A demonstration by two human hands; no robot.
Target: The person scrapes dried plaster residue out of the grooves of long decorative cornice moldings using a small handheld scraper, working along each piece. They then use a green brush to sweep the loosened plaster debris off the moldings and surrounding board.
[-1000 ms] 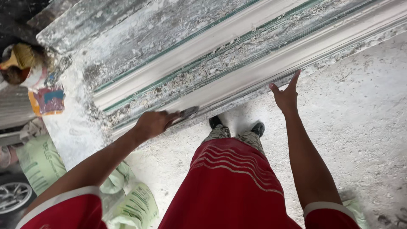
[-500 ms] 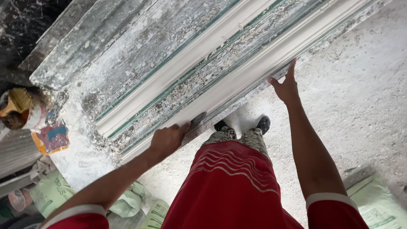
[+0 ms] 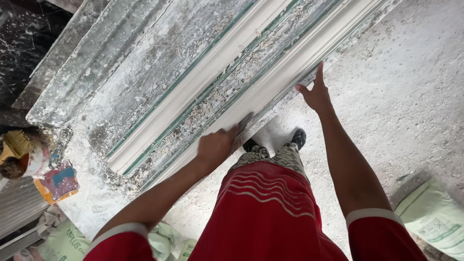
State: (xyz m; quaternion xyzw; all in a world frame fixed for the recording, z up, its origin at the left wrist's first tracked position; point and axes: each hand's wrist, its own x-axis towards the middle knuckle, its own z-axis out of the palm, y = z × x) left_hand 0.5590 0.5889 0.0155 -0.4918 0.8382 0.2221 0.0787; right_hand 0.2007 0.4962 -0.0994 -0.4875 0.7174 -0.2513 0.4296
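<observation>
Now the long white plaster moulding (image 3: 251, 92) lies on the dusty tabletop (image 3: 96, 82). The left hand (image 3: 216, 146) holds a flat scraper (image 3: 244, 123) against its near edge. The right hand (image 3: 316, 92) is spread wide on that edge. Crumbs remain. The blade is mostly hidden.

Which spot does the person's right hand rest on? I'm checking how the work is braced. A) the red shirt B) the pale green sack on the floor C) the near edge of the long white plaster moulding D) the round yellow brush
C: the right hand presses, fingers spread, against the near edge of the long white plaster moulding, well apart from the pale green sack.
</observation>
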